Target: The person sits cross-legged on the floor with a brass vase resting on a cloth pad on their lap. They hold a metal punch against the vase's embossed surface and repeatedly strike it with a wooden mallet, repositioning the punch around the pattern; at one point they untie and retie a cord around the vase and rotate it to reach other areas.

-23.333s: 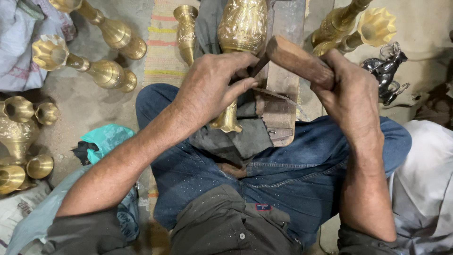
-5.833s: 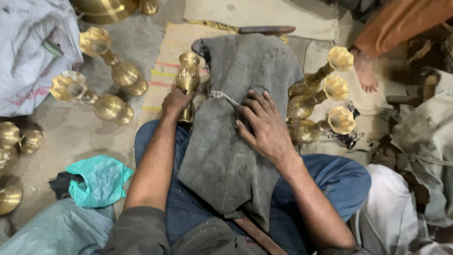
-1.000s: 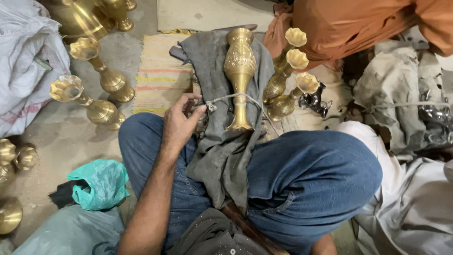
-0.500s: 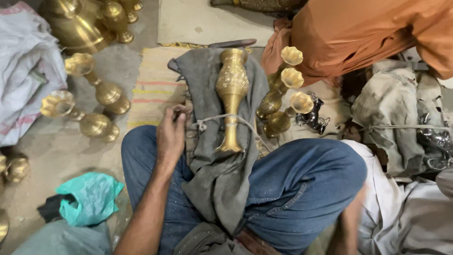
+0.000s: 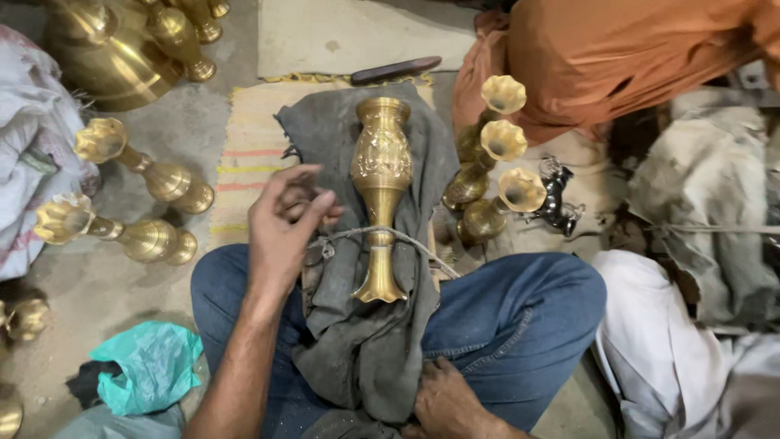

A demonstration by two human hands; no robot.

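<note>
Concrete floor (image 5: 203, 122), striped mat (image 5: 252, 154), brass vases (image 5: 154, 175)

- A vase (image 5: 379, 191) lay on a cloth (image 5: 370, 341) over the person's lap, with a cord (image 5: 382, 235) across its stem.
- The left hand (image 5: 284, 232) hovered just left of the vase.
- The right hand (image 5: 447, 402) rested at the cloth's near end.
- Three vases (image 5: 491, 167) stood right of the cloth, two more (image 5: 134, 195) lay on the floor to the left.
</note>
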